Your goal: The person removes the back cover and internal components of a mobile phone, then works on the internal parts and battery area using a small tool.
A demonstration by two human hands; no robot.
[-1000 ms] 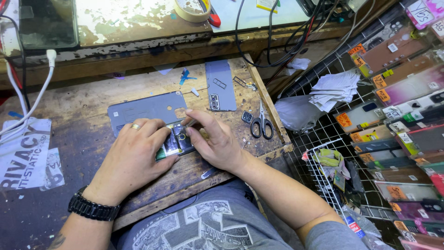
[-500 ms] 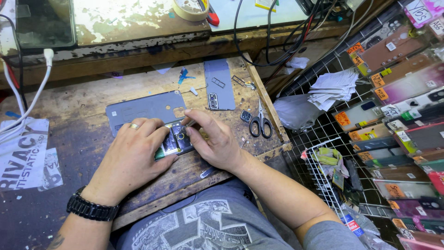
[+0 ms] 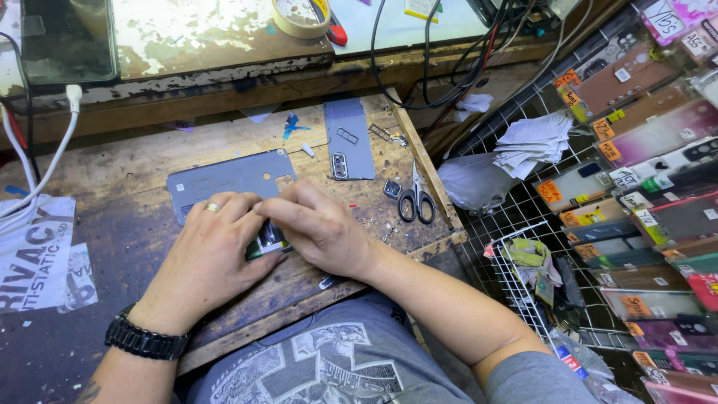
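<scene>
Worn wooden workbench (image 3: 112, 247) fills my view. On it, under both hands, I see a small dark opened phone with a shiny inner part (image 3: 268, 241), mostly hidden. My left hand (image 3: 213, 251) lies over it with fingers curled close; my right hand (image 3: 318, 224) pinches narrow at its top edge. Just behind lies a grey plastic back cover (image 3: 228, 179). Black-handled scissors (image 3: 415, 196) rest to the right, apart.

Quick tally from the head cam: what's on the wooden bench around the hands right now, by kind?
Opened phone under left hand and right hand: 1
Grey back covers: 2
Scissors: 1
Small black square part: 1
Tape roll on the upper shelf: 1
Total: 6
</scene>
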